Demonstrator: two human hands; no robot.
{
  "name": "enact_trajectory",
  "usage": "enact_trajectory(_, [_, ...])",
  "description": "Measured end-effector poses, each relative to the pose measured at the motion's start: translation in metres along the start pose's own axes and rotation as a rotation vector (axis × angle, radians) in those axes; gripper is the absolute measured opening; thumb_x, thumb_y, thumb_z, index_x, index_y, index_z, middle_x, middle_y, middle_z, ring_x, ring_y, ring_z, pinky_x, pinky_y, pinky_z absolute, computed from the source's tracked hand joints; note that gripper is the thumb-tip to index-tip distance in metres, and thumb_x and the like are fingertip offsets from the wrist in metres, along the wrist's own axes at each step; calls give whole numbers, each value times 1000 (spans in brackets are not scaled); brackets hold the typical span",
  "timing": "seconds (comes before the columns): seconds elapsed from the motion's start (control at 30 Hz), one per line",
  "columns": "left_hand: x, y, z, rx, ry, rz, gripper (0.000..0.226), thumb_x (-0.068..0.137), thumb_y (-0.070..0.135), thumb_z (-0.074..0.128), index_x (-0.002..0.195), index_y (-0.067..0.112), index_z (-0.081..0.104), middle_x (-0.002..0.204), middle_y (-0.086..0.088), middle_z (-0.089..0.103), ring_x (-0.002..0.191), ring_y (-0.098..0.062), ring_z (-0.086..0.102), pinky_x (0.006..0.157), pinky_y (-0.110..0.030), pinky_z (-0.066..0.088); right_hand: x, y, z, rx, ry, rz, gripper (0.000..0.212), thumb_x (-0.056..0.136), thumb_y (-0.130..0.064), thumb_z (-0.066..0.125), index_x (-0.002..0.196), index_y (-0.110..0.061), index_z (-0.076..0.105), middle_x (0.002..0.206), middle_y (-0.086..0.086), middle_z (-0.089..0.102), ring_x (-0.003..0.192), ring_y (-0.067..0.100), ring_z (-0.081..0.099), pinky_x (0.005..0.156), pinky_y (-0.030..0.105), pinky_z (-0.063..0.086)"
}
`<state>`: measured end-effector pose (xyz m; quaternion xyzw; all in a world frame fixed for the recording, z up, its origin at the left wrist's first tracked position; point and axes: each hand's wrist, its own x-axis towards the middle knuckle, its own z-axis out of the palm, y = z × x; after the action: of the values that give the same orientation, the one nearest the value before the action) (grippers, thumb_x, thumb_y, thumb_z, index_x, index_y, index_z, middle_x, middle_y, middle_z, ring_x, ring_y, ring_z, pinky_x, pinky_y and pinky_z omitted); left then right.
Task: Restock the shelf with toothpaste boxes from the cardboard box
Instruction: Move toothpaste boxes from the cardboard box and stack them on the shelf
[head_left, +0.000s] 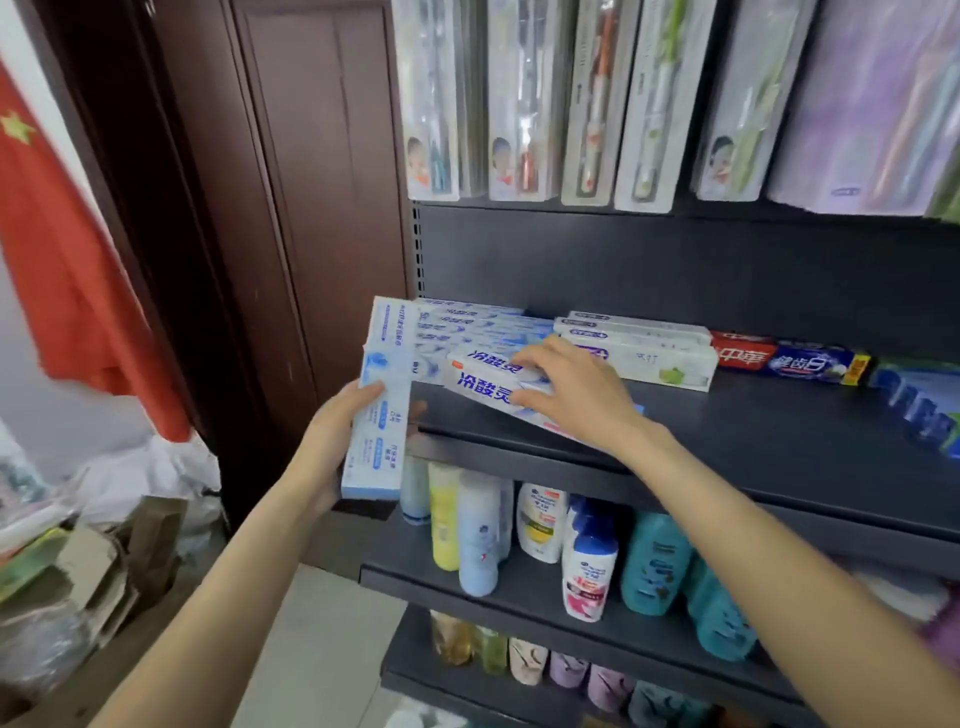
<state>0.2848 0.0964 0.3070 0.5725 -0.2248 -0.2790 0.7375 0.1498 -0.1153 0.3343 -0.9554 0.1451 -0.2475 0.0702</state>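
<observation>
At the left, the dark shelf ends beside a brown wooden door, and its front part near the edge is bare. The left hand grasps an upright pale blue toothpaste box just off the left end of the shelf. At the back lies a stack of blue-white toothpaste boxes. The right hand, fingers spread and bent, grasps a white toothpaste box with blue letters, which lies tilted over the shelf's front edge. Further right lie a red box and a blue box.
</observation>
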Motion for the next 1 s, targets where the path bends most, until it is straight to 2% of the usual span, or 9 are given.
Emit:
enact_trajectory(0.2, [44, 21, -50, -31, 60, 28, 31, 94, 26, 50, 118, 8, 56, 100, -13, 71, 78, -20, 70, 75, -34, 55, 77, -58, 58, -146, 74, -175, 42, 91, -38, 56, 129, -20, 52, 126, 0, 50, 113, 23, 49, 79, 36, 45])
enact_trajectory(0.33, [63, 24, -56, -60, 57, 45, 20, 94, 27, 52, 108, 15, 57, 86, -5, 74, 74, -16, 71, 69, -30, 58, 103, -58, 90, -223, 118, -266, 23, 78, -24, 71, 97, -11, 72, 99, 8, 67, 96, 33, 55, 76, 39, 44])
enact_trajectory(0.4, [68, 22, -54, -79, 52, 46, 21, 94, 30, 51, 110, 17, 57, 90, -5, 74, 80, -18, 70, 72, -31, 57, 101, -54, 99, -199, 166, -214, 18, 77, -24, 72, 91, -13, 74, 102, 7, 67, 101, 33, 55, 82, 41, 43])
enact_trajectory(0.5, [75, 20, -46, -136, 65, 74, 31, 95, 38, 48, 119, 19, 54, 108, -8, 70, 99, -24, 67, 87, -40, 53, 83, -63, 89, 118, 279, -83, 17, 86, -29, 66, 99, -20, 70, 108, -1, 63, 103, 22, 54, 86, 37, 45])
enact_trajectory(0.6, [80, 16, -26, -185, 47, 153, 40, 98, 40, 39, 135, 24, 44, 124, -8, 62, 109, -24, 63, 88, -39, 52, 55, -91, 63, 536, 102, 32, 38, 88, -44, 58, 123, -30, 55, 120, -10, 56, 100, 5, 55, 87, 30, 48])
enact_trajectory(0.73, [80, 12, 4, -287, 21, 230, 45, 96, 11, 46, 138, 24, 37, 121, -10, 61, 98, -24, 62, 82, -37, 54, 30, -104, 48, 465, -114, -24, 76, 76, -47, 71, 139, -34, 30, 135, -13, 41, 117, 4, 45, 95, 27, 43])
enact_trajectory(0.83, [80, 3, 9, -261, 93, 212, 67, 92, 7, 55, 146, 23, 19, 129, -11, 57, 98, -20, 64, 69, -28, 56, 30, -86, 40, 425, -53, 15, 69, 74, -24, 71, 134, -36, 39, 125, -9, 54, 107, 10, 54, 90, 33, 48])
enact_trajectory(0.93, [80, -11, 1, -155, 207, 257, 86, 89, 16, 63, 146, 31, 1, 129, -8, 53, 107, -15, 62, 65, -26, 57, 37, -58, 33, 555, -23, 136, 48, 78, -12, 66, 121, -32, 56, 114, -14, 61, 97, 9, 59, 86, 15, 44])
enact_trajectory(1.0, [80, -21, -7, -71, 290, 292, 89, 88, 19, 64, 147, 29, -2, 130, -5, 49, 102, -2, 59, 66, -24, 57, 42, -42, 33, 664, -44, 181, 40, 81, -5, 63, 112, -30, 61, 112, -20, 60, 103, -5, 55, 83, 4, 38])
